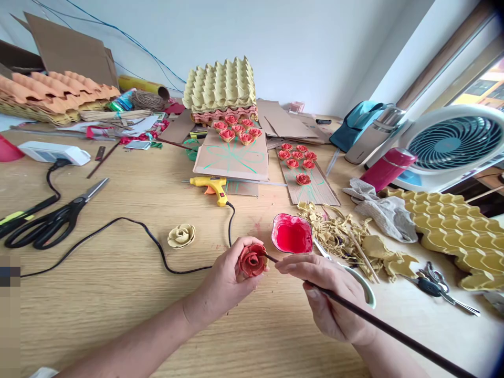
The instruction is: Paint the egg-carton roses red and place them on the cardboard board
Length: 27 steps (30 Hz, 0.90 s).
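Note:
My left hand (225, 275) is closed around a red paper rose (252, 260), its petals facing up toward me. In my right hand (334, 294) a long dark paintbrush (378, 319) is gripped, and its tip touches the rose's right side. Just beyond the hands sits a small bowl of red paint (292, 235). An unpainted cream paper rose (181, 235) lies on the table to the left. Farther back, several red roses rest on a cardboard piece (232, 157) with green lines, and more on another cardboard piece (311, 189) at the right.
A yellow glue gun (212, 186) lies mid-table, its black cord running left. Black scissors (59, 215) are at the left. Cream scraps (350, 236), keys (437, 286), egg trays (460, 226), a pink bottle (388, 168) and a fan (452, 144) occupy the right. Stacked egg cartons (220, 86) stand behind.

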Available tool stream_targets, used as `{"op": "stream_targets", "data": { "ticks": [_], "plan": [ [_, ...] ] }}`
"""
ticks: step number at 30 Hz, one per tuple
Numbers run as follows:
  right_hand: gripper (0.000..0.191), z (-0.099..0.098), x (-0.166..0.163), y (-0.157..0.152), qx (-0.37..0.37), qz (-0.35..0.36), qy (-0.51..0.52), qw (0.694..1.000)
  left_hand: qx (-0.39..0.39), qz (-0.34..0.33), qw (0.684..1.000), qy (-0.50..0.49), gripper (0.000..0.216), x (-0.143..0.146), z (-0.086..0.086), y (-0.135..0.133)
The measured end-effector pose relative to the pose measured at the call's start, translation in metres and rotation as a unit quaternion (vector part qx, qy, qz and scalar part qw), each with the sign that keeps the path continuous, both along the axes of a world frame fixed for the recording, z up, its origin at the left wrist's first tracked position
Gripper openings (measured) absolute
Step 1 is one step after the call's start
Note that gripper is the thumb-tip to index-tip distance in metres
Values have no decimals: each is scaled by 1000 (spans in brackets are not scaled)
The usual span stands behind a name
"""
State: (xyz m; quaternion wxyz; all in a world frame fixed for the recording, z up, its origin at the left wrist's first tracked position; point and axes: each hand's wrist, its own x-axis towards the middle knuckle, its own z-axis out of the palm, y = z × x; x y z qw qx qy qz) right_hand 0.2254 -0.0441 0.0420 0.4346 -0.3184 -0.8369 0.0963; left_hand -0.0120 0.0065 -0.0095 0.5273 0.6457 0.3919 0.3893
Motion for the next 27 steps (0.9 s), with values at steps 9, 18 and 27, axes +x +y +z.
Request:
{"op": "stream_targets", "data": {
  "ticks": [9,18,27],
  "plan": [
    [32,-2,1,0,-22,20,58,998,6,-1,1000,-3,40,-1,-3,0],
    [30,1,1,-1,-18,10,43,999,8,12,1000,2,38,1,-4,1],
    [28,1,-2,2,-30,25,16,999,1,0,1000,-16,38,1,2,0]
  ]
}}
